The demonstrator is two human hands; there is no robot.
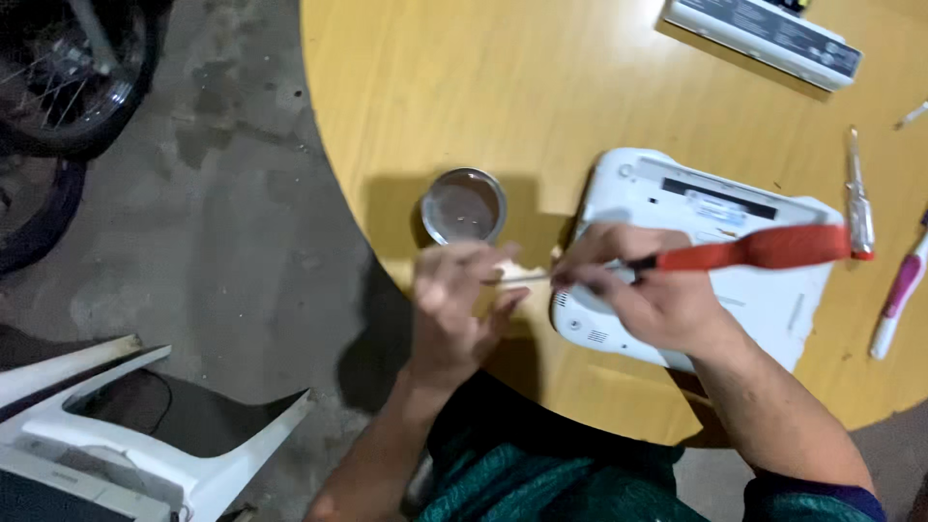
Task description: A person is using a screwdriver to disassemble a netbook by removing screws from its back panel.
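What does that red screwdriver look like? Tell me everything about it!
The red screwdriver has a long, bright red handle that looks like plastic, a dark collar and a thin metal shaft. It lies almost level above the white device. The right hand grips it near the collar, and its tip reaches the fingertips of the left hand.

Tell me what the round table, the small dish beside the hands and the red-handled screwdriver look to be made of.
Round table: wood or wood-look laminate, judging by its yellow grain lines and soft sheen.
Small dish: probably metal, grey with a bright reflective rim.
Red-handled screwdriver, held in the right hand: the handle looks like matte red plastic; the thin pale shaft is likely steel.
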